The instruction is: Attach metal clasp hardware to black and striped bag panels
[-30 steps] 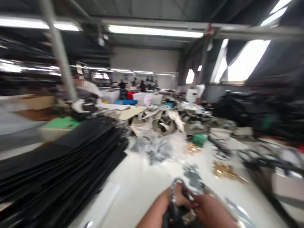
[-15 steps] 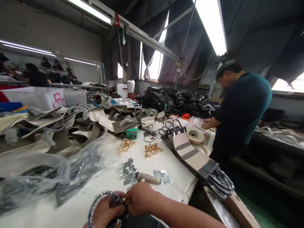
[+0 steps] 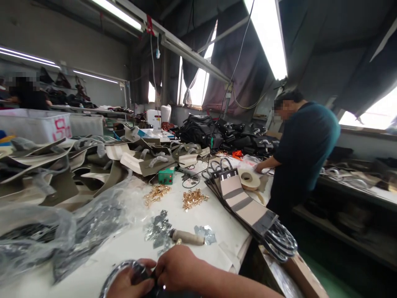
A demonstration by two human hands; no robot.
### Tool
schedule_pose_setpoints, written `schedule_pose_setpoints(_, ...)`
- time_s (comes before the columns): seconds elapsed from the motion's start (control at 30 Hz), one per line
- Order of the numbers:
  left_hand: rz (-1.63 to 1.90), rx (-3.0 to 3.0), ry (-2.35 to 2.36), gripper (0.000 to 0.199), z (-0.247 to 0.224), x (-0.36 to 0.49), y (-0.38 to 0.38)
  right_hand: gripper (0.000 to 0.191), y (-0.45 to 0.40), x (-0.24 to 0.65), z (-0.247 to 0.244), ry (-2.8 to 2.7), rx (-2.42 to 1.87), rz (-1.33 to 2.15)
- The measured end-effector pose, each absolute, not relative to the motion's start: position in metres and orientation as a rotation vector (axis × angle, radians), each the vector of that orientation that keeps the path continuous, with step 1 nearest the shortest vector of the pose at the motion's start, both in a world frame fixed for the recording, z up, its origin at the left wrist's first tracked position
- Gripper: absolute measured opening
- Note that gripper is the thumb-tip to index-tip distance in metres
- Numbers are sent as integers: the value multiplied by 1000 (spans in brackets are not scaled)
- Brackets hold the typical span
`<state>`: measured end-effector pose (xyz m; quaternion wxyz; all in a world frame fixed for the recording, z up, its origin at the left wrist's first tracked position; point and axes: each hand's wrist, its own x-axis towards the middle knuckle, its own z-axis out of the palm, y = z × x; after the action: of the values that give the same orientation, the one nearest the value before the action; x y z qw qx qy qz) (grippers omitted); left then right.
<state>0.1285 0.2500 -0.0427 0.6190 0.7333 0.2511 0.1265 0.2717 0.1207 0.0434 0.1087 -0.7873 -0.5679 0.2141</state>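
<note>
At the bottom edge, my left hand (image 3: 127, 286) is closed around a black bag panel (image 3: 170, 294) at the base of its plastic-wrapped handle (image 3: 113, 272). The handle loops up around that hand. My right hand (image 3: 177, 267) meets it from the right, fingers curled and pressed together against the panel; what they pinch is hidden. A small shiny spot shows just below the fingers. Just beyond my hands lie a tool with a thick grey-brown handle (image 3: 189, 237), thin silver metal plates (image 3: 158, 227) and gold-coloured metal fittings (image 3: 194, 199).
Stacked bag panels with wrapped handles (image 3: 245, 198) and a tape roll (image 3: 249, 180) lie on the right. Clear plastic bags (image 3: 89, 231) and piled olive panels (image 3: 62, 178) cover the left. A green box (image 3: 166, 176) stands further back. A co-worker (image 3: 305, 145) stands at right.
The view has shifted, so most things sit further left. My hands have sunk slightly lower in the picture, still together at the panel. The co-worker's hand has moved slightly.
</note>
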Motion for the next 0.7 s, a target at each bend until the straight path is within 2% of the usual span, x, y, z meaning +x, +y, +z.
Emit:
schedule_pose_setpoints(0.13,267,1709,607,38,-24,118,238,20,100,269,39,-1578,-2170,633)
schedule_pose_setpoints(0.2,242,1613,521,41,-19,116,234,20,92,272,33,-1602,-2094,687)
schedule_pose_setpoints(0.37,254,1440,557,46,-31,116,234,11,91,281,24,-1546,-1939,810)
schedule_pose_setpoints(0.7,267,1336,488,40,-39,118,230,14,96,280,27,-1717,-1961,803)
